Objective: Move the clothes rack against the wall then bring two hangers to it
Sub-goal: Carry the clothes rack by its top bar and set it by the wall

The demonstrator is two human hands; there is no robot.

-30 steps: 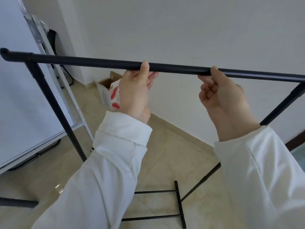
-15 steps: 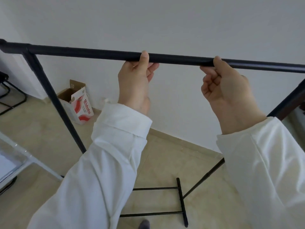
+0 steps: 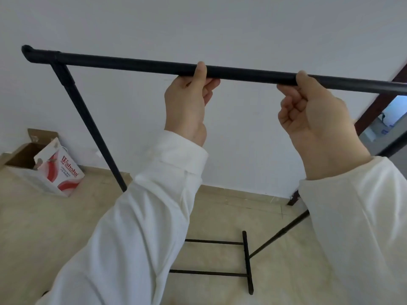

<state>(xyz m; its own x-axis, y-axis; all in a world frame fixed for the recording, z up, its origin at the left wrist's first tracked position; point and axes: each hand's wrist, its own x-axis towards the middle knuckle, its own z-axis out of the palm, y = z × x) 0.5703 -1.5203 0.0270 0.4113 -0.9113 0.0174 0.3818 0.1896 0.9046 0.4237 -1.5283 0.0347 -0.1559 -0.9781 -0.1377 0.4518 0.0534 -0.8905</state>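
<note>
- While we are looking down from the head camera, we are seeing the left hand (image 3: 187,102) closing around the top bar (image 3: 136,63) of the black clothes rack (image 3: 88,119), thumb lying over the near face of the bar and the other fingers (image 3: 211,84) curling round from underneath
- We are seeing the right hand (image 3: 317,119) gripping the same bar further to the right, thumb pressing on the near side and fingers (image 3: 290,100) folding tight beneath it
- Both hands are sitting apart on the bar, with a bare stretch of it showing between them
- We are noting white sleeves (image 3: 154,205) covering both forearms down to the wrists
- The bar is running across the view just in front of the white wall (image 3: 198,25), sloping slightly downward toward the right
- The rack's left upright is dropping from the bar's left end and angling toward the floor (image 3: 44,227), where the left sleeve is hiding its lower part
- 2 thin base rails and 1 cross foot (image 3: 246,260) are lying on the tiled floor between the arms, and a thin rod is rising from that foot toward the right sleeve
- An open cardboard box (image 3: 59,172) with red and white print is standing on the floor at the left, near the foot of the wall
- A dark door frame (image 3: 374,102) is showing at the right edge; whether the rack is touching the wall we cannot tell
</note>
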